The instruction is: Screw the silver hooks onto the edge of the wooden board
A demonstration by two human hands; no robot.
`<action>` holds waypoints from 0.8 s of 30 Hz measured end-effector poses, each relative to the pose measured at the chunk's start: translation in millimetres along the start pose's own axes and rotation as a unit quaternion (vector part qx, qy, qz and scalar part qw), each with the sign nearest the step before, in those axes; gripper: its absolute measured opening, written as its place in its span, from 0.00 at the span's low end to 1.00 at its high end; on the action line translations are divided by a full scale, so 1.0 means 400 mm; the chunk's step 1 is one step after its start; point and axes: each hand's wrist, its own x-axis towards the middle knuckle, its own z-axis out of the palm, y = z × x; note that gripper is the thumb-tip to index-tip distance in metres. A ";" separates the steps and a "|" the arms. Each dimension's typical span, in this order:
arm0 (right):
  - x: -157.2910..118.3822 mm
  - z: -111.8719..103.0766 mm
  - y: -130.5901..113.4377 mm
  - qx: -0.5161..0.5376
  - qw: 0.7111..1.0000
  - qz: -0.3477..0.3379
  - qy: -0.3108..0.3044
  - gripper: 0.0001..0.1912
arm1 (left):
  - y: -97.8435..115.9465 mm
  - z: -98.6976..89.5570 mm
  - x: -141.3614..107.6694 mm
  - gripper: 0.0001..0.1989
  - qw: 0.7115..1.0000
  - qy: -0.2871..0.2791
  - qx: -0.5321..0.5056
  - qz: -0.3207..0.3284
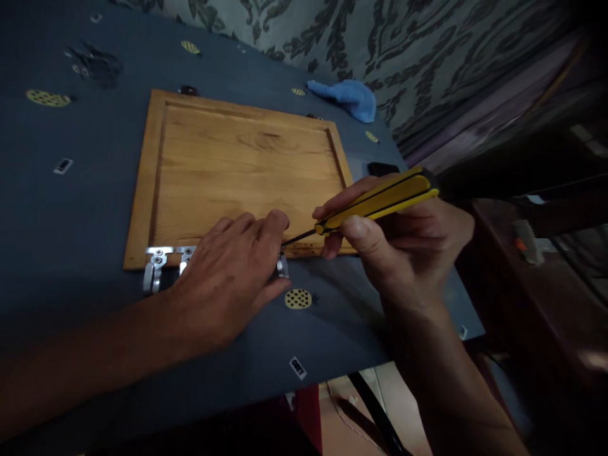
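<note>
A framed wooden panel [247, 164] lies flat on the dark blue tabletop. Metal hinges [159, 256] line its near edge at the left. My left hand [232, 272] rests over the near edge, its fingers wrapped round a metal hinge [283, 266] that is mostly hidden beneath it. In my right hand [394, 240] is a screwdriver with a yellow and black handle [380, 201]. The screwdriver's shaft slants down to the left, and its tip meets the hinge area beside my left fingers. Small dark holes show in the panel's near edge, right of the tip.
A blue cloth [349, 98] lies at the table's back right, and a black object [382, 169] sits behind my right hand. Dark metal pieces [97, 65] are at the far left. The table's [332, 373] near edge runs below my hands. Patterned fabric hangs behind.
</note>
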 end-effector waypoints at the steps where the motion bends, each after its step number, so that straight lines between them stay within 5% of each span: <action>1: 0.000 -0.001 0.000 -0.001 1.000 -0.001 -0.004 0.02 | 0.000 0.001 0.000 0.25 1.000 0.005 0.003 0.002; 16: 0.029 -0.047 -0.012 -0.010 0.989 -0.032 -0.145 0.07 | -0.005 0.007 0.002 0.24 1.000 0.022 -0.003 0.014; 24: 0.020 -0.041 -0.007 -0.009 0.992 -0.036 -0.118 0.05 | -0.004 0.007 -0.002 0.26 1.000 0.025 -0.001 0.017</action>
